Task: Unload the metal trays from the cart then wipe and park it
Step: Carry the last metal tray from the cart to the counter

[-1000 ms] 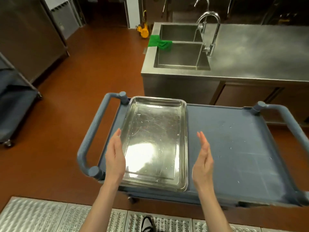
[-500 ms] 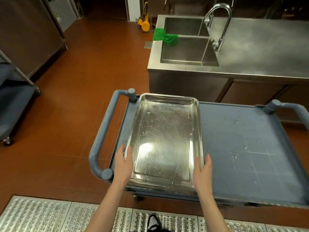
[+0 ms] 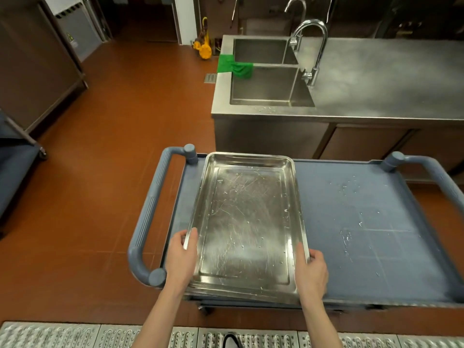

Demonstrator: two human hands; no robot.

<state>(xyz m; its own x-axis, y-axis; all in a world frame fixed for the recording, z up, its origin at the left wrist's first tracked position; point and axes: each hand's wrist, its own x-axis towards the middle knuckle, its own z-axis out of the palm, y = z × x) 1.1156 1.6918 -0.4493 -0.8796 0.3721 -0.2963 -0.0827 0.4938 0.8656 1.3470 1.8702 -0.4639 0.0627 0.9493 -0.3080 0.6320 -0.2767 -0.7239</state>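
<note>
Stainless steel counter [image 3: 389, 79] spans the far right, with a double sink [image 3: 266, 86] at its left end, a tall faucet [image 3: 315, 46] beside the basins and a green cloth [image 3: 233, 66] draped over the sink's left rim; judged from the layout, the bare counter surface right of the faucet offers the widest landing area. Red floor [image 3: 100, 172] lies open to the left of the cart, while a second cart [image 3: 15, 156] stands well apart at the far left edge. The blue cart [image 3: 364, 234] sits between the person and the counter, its right half bare but spotted with water droplets, its handles projecting at both ends. The metal tray [image 3: 247, 222] rests on the cart's left half; a second rim shows beneath its near edge, so more than one tray appears stacked. The left hand [image 3: 180, 259] grips the tray's left rim near the near corner, fingers curled over the edge; the right hand [image 3: 312, 270] grips the right rim likewise. Risks: wet metal may slip in the grip, the lower tray may stick and then drop, and the far edge may strike the left handle [image 3: 148, 217] or the counter lip if lifted too low.
</note>
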